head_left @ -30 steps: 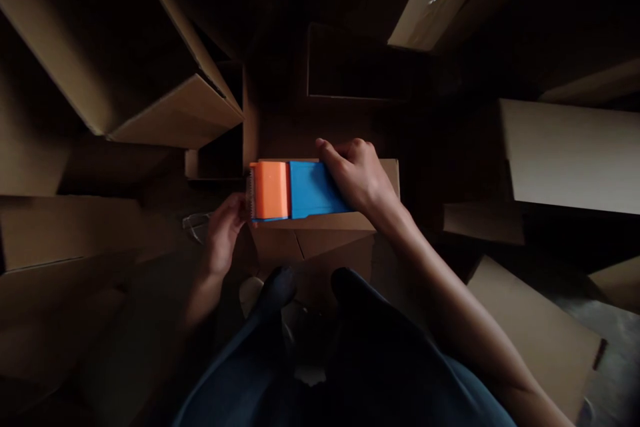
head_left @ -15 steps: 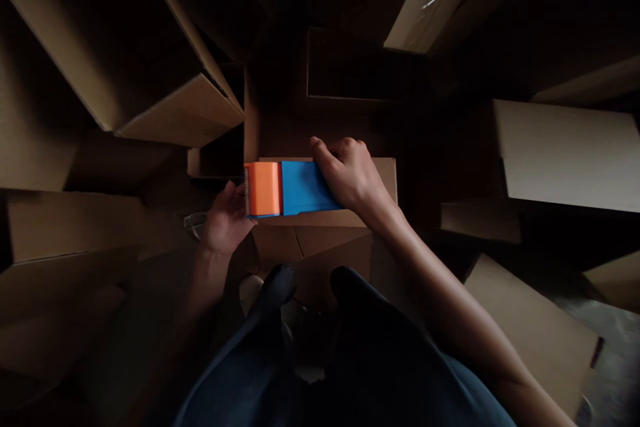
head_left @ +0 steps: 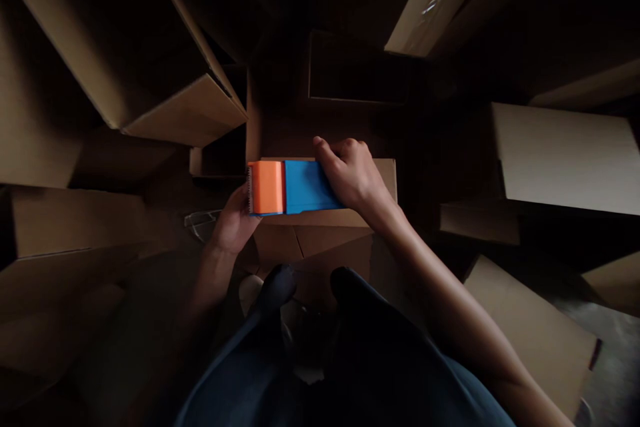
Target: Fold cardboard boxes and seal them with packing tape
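Observation:
My right hand [head_left: 353,177] is closed around a blue and orange tape dispenser [head_left: 310,187]. Its orange end, edged with a serrated blade, points left. The dispenser lies over the top of a cardboard box [head_left: 383,180] standing before my knees. My left hand [head_left: 235,220] is at the left end of this box, beside the blade. Its fingers are mostly hidden behind the dispenser's orange end, so I cannot tell whether they grip the box or the tape. Any tape strip on the box is hidden too.
Open cartons [head_left: 185,110] stand at the upper left, with more boxes [head_left: 75,220] below them. A large pale carton [head_left: 565,157] is at the right, and another box [head_left: 535,333] at the lower right. Something clear and crumpled [head_left: 200,223] lies left of my left hand.
My left hand has moved slightly right and up, closer against the blade end, and its fingers are now more hidden. The tape dispenser has shifted slightly right in my right hand.

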`<action>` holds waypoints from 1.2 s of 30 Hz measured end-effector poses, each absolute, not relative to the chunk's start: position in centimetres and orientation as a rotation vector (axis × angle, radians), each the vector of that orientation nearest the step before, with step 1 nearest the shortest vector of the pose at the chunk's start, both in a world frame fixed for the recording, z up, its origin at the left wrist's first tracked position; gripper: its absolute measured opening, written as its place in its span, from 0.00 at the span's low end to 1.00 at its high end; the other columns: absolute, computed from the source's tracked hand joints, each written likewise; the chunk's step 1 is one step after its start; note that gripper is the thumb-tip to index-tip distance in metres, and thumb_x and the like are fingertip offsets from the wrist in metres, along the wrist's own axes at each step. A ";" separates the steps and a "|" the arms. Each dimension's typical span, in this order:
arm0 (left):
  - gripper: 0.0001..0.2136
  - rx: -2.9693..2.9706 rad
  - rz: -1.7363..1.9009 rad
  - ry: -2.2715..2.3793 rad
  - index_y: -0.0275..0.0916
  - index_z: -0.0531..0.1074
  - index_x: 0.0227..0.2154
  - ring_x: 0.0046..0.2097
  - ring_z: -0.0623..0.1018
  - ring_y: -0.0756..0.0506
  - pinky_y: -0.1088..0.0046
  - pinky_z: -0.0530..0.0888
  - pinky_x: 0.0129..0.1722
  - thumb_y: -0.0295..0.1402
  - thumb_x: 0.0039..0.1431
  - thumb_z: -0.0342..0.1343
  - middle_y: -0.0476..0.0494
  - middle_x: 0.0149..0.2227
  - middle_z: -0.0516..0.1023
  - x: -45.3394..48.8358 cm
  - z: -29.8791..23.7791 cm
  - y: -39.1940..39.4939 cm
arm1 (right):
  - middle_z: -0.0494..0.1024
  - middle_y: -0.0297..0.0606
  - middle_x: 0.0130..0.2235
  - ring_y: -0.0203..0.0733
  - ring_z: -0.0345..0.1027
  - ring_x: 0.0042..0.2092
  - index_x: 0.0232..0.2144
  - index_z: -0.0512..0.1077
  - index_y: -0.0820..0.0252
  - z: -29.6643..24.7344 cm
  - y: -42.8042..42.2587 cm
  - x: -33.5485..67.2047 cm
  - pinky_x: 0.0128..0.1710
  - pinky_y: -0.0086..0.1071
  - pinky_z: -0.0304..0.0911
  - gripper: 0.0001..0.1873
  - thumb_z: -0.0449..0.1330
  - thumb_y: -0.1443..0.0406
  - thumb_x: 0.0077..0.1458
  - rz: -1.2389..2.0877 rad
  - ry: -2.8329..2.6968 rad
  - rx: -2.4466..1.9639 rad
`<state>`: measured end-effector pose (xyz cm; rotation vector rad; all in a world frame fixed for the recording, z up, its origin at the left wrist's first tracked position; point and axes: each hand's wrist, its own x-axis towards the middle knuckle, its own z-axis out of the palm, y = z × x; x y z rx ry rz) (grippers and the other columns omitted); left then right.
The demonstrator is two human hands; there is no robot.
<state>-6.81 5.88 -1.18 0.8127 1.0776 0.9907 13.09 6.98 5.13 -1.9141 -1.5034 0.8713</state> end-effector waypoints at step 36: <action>0.17 0.878 1.279 1.169 0.41 0.76 0.25 0.33 0.76 0.48 0.73 0.75 0.32 0.48 0.40 0.70 0.51 0.28 0.77 -9.1 -3.3 7.3 | 0.56 0.31 0.20 0.30 0.47 0.25 0.16 0.64 0.62 4.7 6.6 15.5 0.25 0.31 0.40 0.34 0.57 0.37 0.51 1.293 -1.629 -1.447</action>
